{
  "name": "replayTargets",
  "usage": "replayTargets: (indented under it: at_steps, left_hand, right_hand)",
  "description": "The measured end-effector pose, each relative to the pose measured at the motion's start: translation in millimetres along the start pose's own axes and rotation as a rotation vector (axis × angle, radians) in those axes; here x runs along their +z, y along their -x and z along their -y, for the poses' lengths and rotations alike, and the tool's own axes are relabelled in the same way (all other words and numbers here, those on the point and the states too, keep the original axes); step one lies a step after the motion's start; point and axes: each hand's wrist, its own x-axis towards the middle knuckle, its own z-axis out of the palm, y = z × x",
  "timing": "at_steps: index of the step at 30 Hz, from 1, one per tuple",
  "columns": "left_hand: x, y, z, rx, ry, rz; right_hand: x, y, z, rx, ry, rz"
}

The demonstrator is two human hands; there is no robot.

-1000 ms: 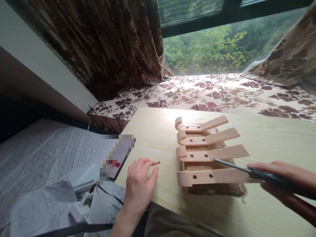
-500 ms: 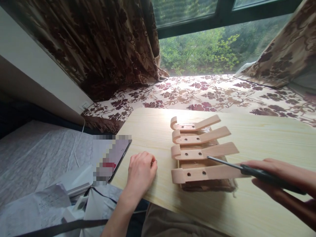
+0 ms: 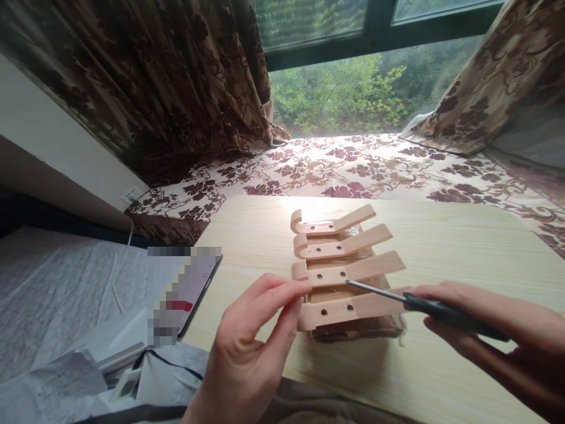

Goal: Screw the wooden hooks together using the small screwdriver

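A wooden rack of several curved hooks (image 3: 342,274) lies on the pale wooden board (image 3: 441,247). My left hand (image 3: 251,347) is lifted off the board, with thumb and forefinger pinched together right at the left end of the nearest hook; a small screw seen earlier is hidden in the pinch. My right hand (image 3: 494,330) grips a black-handled screwdriver (image 3: 424,305). Its metal shaft lies over the nearest hook and the tip points left, near the screw holes.
A phone (image 3: 188,294) lies at the board's left edge, above crumpled papers (image 3: 48,388) and a white sheet (image 3: 66,282). A floral cushion (image 3: 375,168), brown curtains (image 3: 176,76) and a window (image 3: 335,88) are behind the board.
My left hand picked a small screw off the board and moved right and up to the rack's left end. The screwdriver in my right hand stayed over the nearest hook.
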Motion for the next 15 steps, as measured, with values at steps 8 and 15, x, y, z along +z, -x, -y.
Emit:
replayTargets:
  at_steps: [8,15]
  left_hand:
    - [9.7,1.8,1.0,0.081,-0.028,-0.105]
    - [16.5,12.1,-8.4,0.092,-0.086,-0.259]
  right_hand:
    - [0.9,5.7,2.8,0.013,-0.053,0.036]
    - [-5.0,-3.1,7.7,-0.081,0.094,0.087]
